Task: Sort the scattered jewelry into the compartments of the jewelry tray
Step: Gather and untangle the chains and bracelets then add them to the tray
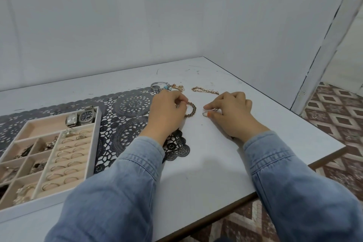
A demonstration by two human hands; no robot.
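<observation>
My left hand (167, 112) pinches one end of a brown chain bracelet (192, 110) that curves over the white table. To its right, my right hand (229, 113) pinches a small silver ring (205, 114) against the tabletop. A thin gold chain (205, 90) lies just beyond my right hand. Behind my left hand sits a tangle of jewelry with a turquoise bead (168, 87). The jewelry tray (97, 133) stands at the left, holding two watches (81, 118), rows of rings (68, 160) and small pieces in its square compartments.
A dark lace mat (125, 116) lies under the tray and reaches my left wrist. The table's right edge (294, 120) drops to a patterned floor. Grey walls close the corner behind the table.
</observation>
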